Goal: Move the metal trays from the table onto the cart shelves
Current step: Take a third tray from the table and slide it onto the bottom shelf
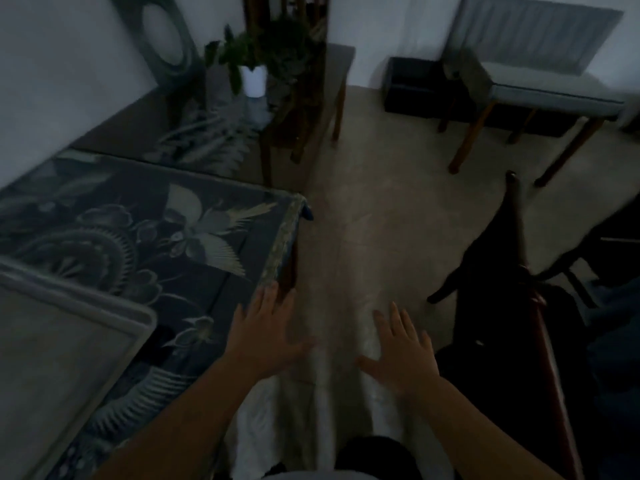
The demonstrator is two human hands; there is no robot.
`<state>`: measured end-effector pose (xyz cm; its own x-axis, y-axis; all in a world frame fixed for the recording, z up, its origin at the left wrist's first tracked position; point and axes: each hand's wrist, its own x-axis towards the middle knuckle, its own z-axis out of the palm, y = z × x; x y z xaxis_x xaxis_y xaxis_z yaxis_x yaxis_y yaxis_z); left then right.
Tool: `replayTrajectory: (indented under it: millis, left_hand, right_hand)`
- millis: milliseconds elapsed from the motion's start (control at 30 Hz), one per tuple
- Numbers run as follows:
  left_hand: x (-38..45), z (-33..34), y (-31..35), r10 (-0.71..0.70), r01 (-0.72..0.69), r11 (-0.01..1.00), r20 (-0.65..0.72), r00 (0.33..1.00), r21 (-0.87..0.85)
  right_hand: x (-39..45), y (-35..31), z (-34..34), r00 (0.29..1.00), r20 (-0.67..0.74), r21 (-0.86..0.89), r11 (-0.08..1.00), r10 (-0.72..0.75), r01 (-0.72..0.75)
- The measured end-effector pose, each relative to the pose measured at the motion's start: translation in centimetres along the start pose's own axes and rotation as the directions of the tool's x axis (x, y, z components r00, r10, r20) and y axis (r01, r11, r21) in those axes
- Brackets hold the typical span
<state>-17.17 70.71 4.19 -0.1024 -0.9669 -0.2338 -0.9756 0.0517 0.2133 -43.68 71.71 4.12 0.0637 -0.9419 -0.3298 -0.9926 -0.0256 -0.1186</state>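
A grey metal tray (59,344) lies flat at the lower left on a table covered with a dark patterned cloth (145,230). My left hand (263,334) hovers over the table's right edge, fingers spread, holding nothing. My right hand (401,351) is held out over the floor to the right of the table, also spread and empty. Both hands are well clear of the tray, which sits to their left. A dark frame with a reddish rail (550,358) stands at the right; I cannot tell whether it is the cart.
A second table (221,133) behind carries a white potted plant (254,79). A grey padded chair (540,88) with wooden legs stands at the back right, a black box (412,86) beside it. Bare floor (374,202) runs between table and dark frame.
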Motion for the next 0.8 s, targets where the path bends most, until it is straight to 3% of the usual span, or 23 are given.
replayTrajectory:
  millis: [133,233,300,400,500,567,667,800]
  left_hand:
    - [-0.4,-0.4,-7.8,-0.325,0.323,0.942,-0.004,0.946,-0.094]
    - [-4.4,0.1,-13.0,-0.592,0.581,0.796,-0.015,0.806,-0.170]
    - [-8.3,0.8,-15.4,-0.738,0.717,0.652,0.013,0.675,-0.246]
    - [-13.3,2.0,-17.9,-0.875,0.838,0.428,0.075,0.478,-0.339]
    - [-16.5,4.1,-19.6,-0.944,0.903,0.243,0.129,0.305,-0.355]
    - [-17.7,5.8,-20.2,-0.951,0.919,0.152,0.200,0.236,-0.363]
    - [-18.0,8.1,-20.3,-0.955,0.933,0.106,0.225,0.191,-0.343]
    - [-17.2,8.2,-19.5,-0.974,0.936,0.120,0.141,0.174,-0.330]
  right_hand:
    - [7.7,-6.4,-0.7,0.958,0.056,-0.088,0.954,-0.283,0.287]
    - [11.9,-13.3,-0.9,0.835,0.154,-0.142,0.824,-0.529,0.548]
    - [13.8,-18.4,-0.5,0.715,0.230,-0.136,0.706,-0.660,0.695]
    - [14.8,-25.9,0.7,0.467,0.330,-0.170,0.435,-0.820,0.884]
    - [14.5,-32.9,2.4,0.213,0.417,-0.194,0.143,-0.884,0.971]
    - [14.0,-36.4,3.8,0.126,0.447,-0.205,0.035,-0.886,0.978]
    - [13.7,-39.4,6.2,0.098,0.500,-0.213,-0.013,-0.860,0.977]
    - [13.9,-39.5,7.7,0.183,0.394,-0.211,0.106,-0.901,0.972]
